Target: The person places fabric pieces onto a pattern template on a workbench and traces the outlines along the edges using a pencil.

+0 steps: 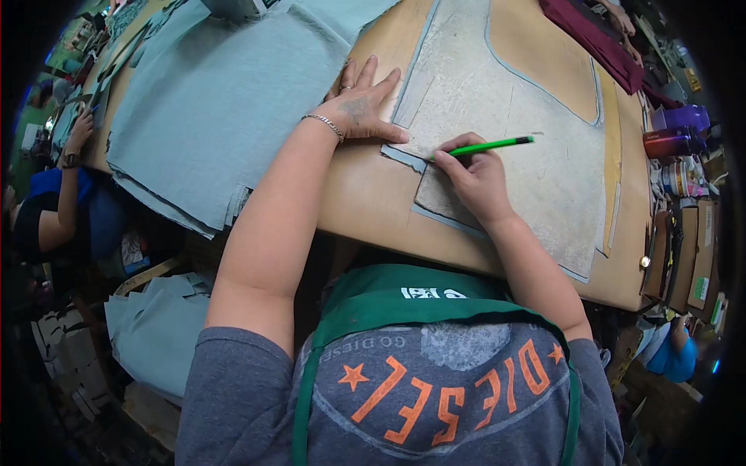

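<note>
A large pale grey pattern piece (536,179) lies on the tan tabletop (365,202), with light blue fabric showing along its edges. My left hand (361,105) is spread flat, its thumb at the pattern's left edge and its other fingers apart on the table. It holds nothing. In my right hand (474,175) is a green pencil (497,145), pinched close to its tip, the eraser end pointing right. The tip is near a notch on the pattern's left side, by a narrow blue fabric strip (403,158).
Stacked light blue fabric (210,116) covers the table's left part. Maroon fabric (594,39) lies at the back right. Cups (672,142) and boxes (688,248) stand past the right edge. A co-worker's hand (79,130) is at the far left; more fabric (155,330) sits below.
</note>
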The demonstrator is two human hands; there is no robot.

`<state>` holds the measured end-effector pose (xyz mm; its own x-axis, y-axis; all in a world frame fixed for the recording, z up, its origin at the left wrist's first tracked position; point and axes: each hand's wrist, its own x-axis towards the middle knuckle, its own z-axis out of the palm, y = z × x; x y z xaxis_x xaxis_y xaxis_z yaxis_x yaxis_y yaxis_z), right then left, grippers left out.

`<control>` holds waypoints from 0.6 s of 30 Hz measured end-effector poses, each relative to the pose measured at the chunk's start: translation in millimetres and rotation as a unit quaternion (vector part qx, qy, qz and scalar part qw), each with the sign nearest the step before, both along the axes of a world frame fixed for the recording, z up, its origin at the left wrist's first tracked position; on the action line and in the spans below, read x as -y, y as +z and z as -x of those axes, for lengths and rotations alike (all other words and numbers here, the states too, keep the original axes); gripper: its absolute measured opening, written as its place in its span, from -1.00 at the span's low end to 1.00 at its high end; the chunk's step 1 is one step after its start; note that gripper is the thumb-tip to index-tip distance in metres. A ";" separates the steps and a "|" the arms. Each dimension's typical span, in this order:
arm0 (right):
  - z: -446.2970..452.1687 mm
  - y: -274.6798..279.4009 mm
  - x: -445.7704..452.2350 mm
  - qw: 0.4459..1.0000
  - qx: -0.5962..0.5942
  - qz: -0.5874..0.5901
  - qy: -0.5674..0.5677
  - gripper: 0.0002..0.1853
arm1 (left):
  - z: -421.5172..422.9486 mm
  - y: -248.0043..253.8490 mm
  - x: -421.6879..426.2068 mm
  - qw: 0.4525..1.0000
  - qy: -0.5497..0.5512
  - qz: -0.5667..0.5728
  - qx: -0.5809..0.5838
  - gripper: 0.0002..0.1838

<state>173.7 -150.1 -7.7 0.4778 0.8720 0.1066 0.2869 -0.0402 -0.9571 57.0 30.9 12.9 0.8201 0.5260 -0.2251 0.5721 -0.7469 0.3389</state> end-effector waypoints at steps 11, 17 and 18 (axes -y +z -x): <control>-0.7 -1.2 3.4 1.000 0.008 0.007 0.003 -0.88 | -0.2 -2.5 -0.9 1.000 -0.003 -0.010 0.002 0.21; 18.1 10.1 32.4 0.996 -0.080 -0.023 -0.019 -0.89 | -3.0 -3.1 -2.9 1.000 -0.007 0.000 -0.009 0.20; 26.0 10.5 42.0 0.994 -0.105 -0.035 -0.019 -0.89 | -3.1 -4.7 -2.6 1.000 -0.008 -0.003 -0.016 0.19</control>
